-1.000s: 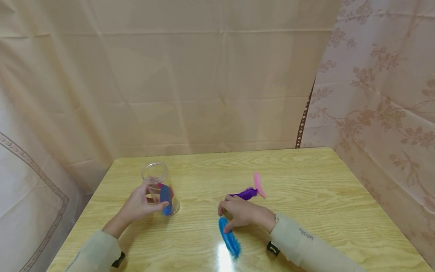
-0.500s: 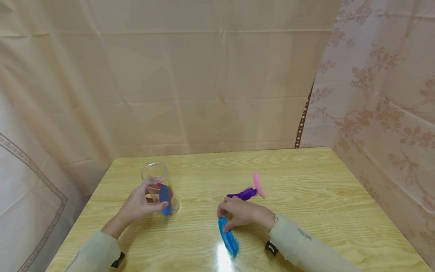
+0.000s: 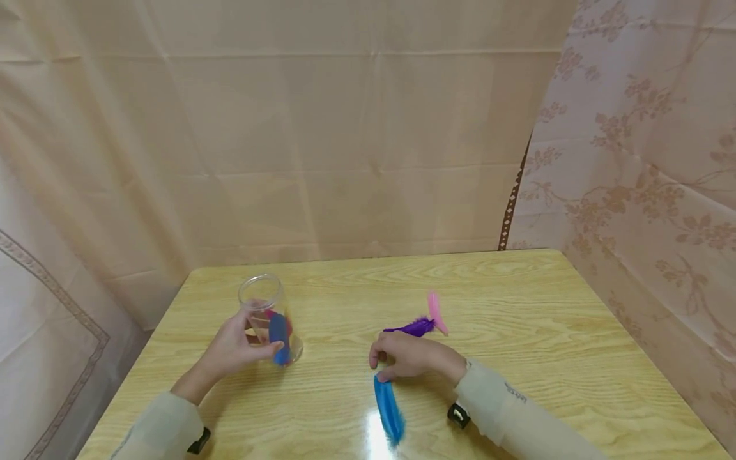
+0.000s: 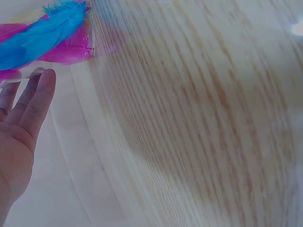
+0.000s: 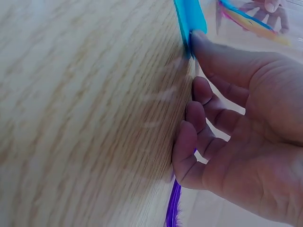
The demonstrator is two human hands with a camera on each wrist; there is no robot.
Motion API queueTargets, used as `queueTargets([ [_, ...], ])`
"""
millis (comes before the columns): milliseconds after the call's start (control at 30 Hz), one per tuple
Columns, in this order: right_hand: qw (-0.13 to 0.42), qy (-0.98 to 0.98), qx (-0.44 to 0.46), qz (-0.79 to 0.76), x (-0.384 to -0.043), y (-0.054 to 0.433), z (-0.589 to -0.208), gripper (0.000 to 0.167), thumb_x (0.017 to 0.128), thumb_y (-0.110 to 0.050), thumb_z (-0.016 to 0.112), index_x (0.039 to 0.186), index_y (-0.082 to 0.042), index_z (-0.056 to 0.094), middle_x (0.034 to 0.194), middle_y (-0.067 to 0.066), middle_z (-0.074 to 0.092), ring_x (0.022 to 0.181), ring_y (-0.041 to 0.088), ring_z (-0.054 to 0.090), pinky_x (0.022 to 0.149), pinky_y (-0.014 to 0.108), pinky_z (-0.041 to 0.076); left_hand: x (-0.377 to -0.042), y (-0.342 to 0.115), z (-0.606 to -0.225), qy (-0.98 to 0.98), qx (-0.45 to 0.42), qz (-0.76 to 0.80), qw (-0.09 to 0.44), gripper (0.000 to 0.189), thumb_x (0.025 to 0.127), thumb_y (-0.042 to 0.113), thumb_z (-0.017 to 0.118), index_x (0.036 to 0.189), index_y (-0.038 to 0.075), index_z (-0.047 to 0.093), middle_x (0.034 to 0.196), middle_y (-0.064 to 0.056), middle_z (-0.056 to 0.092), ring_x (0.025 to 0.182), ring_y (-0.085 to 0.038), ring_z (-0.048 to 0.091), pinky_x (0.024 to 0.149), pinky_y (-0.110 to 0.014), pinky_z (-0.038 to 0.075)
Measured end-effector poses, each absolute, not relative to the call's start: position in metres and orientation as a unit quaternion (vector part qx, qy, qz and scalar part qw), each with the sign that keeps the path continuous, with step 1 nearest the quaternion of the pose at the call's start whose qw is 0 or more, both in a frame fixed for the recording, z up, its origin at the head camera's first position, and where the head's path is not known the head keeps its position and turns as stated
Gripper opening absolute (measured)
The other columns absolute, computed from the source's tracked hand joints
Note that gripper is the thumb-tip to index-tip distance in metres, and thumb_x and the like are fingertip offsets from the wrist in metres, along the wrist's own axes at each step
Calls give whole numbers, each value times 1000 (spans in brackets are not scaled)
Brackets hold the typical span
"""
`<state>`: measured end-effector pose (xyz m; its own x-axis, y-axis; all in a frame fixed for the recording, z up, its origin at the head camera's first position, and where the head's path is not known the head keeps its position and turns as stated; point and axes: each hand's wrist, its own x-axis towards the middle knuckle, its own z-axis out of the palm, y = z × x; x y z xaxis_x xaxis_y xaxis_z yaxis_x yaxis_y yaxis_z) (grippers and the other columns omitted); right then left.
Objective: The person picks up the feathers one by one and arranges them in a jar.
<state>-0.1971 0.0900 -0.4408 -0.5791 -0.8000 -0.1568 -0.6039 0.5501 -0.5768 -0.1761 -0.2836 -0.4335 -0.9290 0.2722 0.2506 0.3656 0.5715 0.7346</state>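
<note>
My left hand (image 3: 232,348) grips a tall clear cup (image 3: 280,299) from its left side, thumb in front. Inside the cup are a blue feather (image 4: 42,38) and a magenta feather (image 4: 71,51), with a yellowish one showing behind. Loosely bent, my right hand (image 3: 411,354) hovers low over the table. Its thumb (image 5: 203,45) touches the end of a bright blue feather (image 3: 389,412), while the other fingertips sit apart from it, right at the tabletop. Just beyond those fingers lies a purple feather (image 3: 420,328), partly hidden by the hand.
A pink feather (image 3: 437,313) lies at the purple feather's far end. The wood-grain table (image 3: 517,300) backs onto a beige curtain (image 3: 356,160), and a flowered cloth (image 3: 650,160) hangs on the right.
My right thumb has shifted to the blue feather's far end and the fingertips have come away from it. That feather has turned slightly. The left hand and cup stay put.
</note>
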Motion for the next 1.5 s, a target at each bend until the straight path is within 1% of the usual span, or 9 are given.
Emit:
queueTargets([
  [167,225,852,-397,-257,-201,91,-440,10,95,-16,73,104,-16,67,92,-8,56,86,8,50,78,22,46,-177,-284,-434,-886,-181,-423,55,72,77,15,90,134,11,46,116,-18,64,92,-26,67,72,-30,60],
  [400,252,839,-433,-210,-205,91,-434,33,83,-24,86,111,-19,68,104,-9,56,97,5,52,88,22,46,-177,-284,-434,-883,-182,-429,54,73,77,14,89,135,9,46,116,-19,64,93,-29,67,71,-31,60],
  [633,218,844,-463,-162,-201,90,-433,14,84,-25,84,89,-21,72,90,-14,52,84,0,45,76,17,44,-176,-283,-434,-880,-183,-435,50,74,76,14,90,135,11,46,117,-18,64,93,-28,67,71,-30,60],
  [767,218,842,-466,-163,-201,90,-432,10,87,-23,82,84,-22,72,88,-14,52,83,0,44,76,17,43,-176,-283,-434,-880,-183,-435,49,74,77,13,89,136,9,45,117,-18,63,94,-28,67,72,-30,60],
  [1133,232,839,-453,-191,-206,92,-434,12,92,-14,74,84,-22,69,86,-16,55,80,1,49,75,19,46,-176,-283,-431,-882,-181,-433,48,72,77,14,90,135,13,46,117,-16,63,94,-28,66,72,-30,60],
  [1233,233,833,-458,-204,-207,91,-436,6,93,-16,74,92,-19,69,88,-14,57,82,3,51,76,19,47,-176,-283,-432,-882,-181,-434,45,71,78,15,89,134,13,46,117,-16,63,95,-28,66,72,-29,59],
  [1367,223,830,-469,-204,-206,89,-440,23,91,-26,79,110,-18,69,96,-12,59,88,5,54,81,19,47,-176,-284,-433,-881,-184,-432,49,71,78,15,89,134,13,46,116,-16,64,93,-27,66,72,-29,59],
  [1433,207,831,-479,-192,-206,87,-442,23,89,-29,80,108,-20,71,94,-11,59,86,4,53,79,18,46,-176,-284,-433,-882,-184,-432,51,71,77,15,90,134,14,47,116,-15,64,92,-26,66,71,-29,59],
  [1500,191,831,-491,-179,-205,85,-443,15,89,-29,81,99,-21,73,91,-12,58,85,3,52,78,17,44,-176,-284,-433,-882,-183,-431,52,72,77,14,90,134,15,47,115,-14,64,91,-25,66,71,-29,59],
])
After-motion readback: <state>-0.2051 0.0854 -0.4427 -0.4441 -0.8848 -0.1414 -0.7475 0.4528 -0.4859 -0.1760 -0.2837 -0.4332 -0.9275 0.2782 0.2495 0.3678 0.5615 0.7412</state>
